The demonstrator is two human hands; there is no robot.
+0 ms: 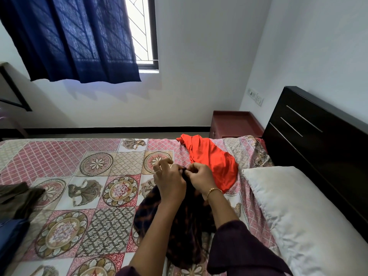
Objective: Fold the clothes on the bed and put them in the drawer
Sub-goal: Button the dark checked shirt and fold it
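A dark patterned garment (179, 232) hangs from my two hands over the bed (89, 176). My left hand (169, 180) and my right hand (201, 178) are close together and pinch its top edge, fingers curled on the cloth. Behind my right hand an orange garment (211, 156) lies crumpled on the patterned bedspread. At the left edge of the bed lie a dark olive garment (18, 198) and a blue one (12, 236). A maroon bedside cabinet (235, 124) stands beyond the bed in the corner.
A white pillow (298, 212) lies at the right against the dark headboard (318, 140). A window with a blue curtain (69, 40) is in the far wall. Wall sockets (255, 96) are above the cabinet.
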